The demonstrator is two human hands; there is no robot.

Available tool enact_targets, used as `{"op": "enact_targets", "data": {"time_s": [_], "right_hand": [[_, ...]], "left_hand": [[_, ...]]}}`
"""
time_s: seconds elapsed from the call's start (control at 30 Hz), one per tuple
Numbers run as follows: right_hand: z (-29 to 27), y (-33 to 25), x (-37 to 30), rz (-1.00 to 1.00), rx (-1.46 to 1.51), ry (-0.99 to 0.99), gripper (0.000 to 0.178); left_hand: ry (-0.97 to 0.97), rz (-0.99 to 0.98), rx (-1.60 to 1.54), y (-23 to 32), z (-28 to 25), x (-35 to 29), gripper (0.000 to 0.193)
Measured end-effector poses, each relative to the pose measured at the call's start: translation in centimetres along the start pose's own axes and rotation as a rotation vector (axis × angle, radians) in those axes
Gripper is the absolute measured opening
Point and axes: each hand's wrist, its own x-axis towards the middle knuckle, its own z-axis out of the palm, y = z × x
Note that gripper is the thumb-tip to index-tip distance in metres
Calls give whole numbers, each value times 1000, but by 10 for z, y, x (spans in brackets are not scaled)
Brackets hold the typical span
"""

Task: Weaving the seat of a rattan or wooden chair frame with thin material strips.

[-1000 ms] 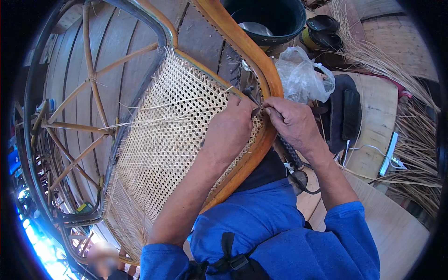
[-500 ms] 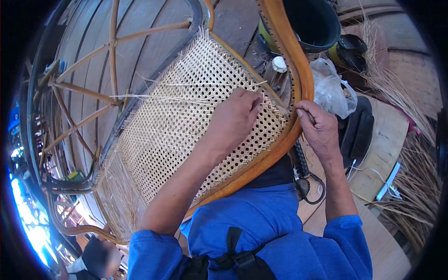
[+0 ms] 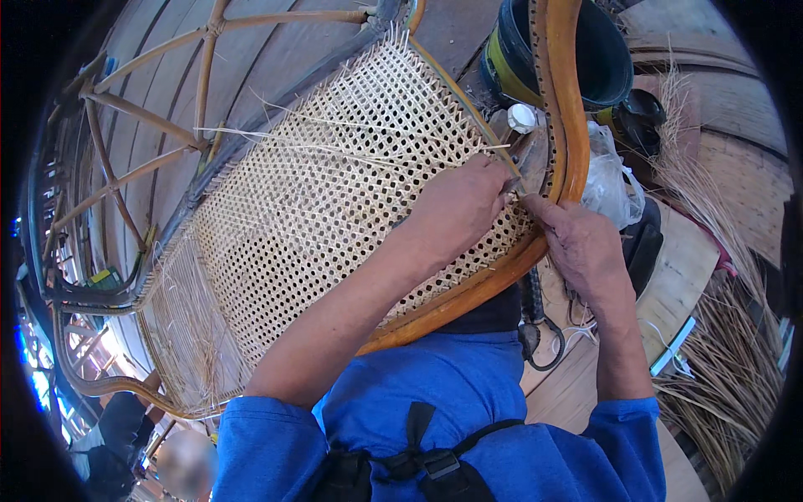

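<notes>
A half-woven cane panel with an open mesh fills a curved wooden furniture frame across my lap. Loose pale strands trail over the weave. My left hand is closed over the panel's right corner, fingertips at its edge. What it pinches, if anything, is hidden. Beside it, my right hand reaches across the frame's rim, and its thumb and forefinger meet at the same corner, nearly touching the left fingers. I cannot make out what lies between them.
Beyond the frame stand a dark bucket, a white-capped bottle and a clear plastic bag. Long loose strands lie at the right. Rattan poles cross at the upper left. Another person is at the lower left.
My right hand has moved from the frame's outer rim in to the panel corner, beside my left hand. The left hand has shifted right along the weave to that corner.
</notes>
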Motion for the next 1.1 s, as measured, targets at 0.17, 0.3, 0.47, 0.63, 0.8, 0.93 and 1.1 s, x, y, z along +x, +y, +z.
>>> {"op": "enact_targets", "data": {"time_s": [0.17, 0.3, 0.47, 0.63, 0.8, 0.93, 1.1], "right_hand": [[0, -10, 2, -50, -210, -171, 35], [4, -2, 0, 16, -159, -222, 38], [16, 12, -5, 123, 482, 130, 26], [15, 10, -3, -38, 251, 139, 24], [5, 2, -1, 1, -60, -85, 27], [4, 2, 4, -8, 30, -116, 28], [5, 10, 4, 55, 402, -34, 24]], "left_hand": [[31, 46, -22, -6, 3, 4, 20], [37, 48, -37, -8, 3, 4, 20], [-2, 88, -75, -12, -1, 7, 21], [-46, 123, -82, -15, -2, 11, 22], [5, 146, -105, -15, 0, 10, 22], [20, 129, -112, -13, 0, 12, 23], [-101, 49, -8, -8, 0, 21, 22]]}}
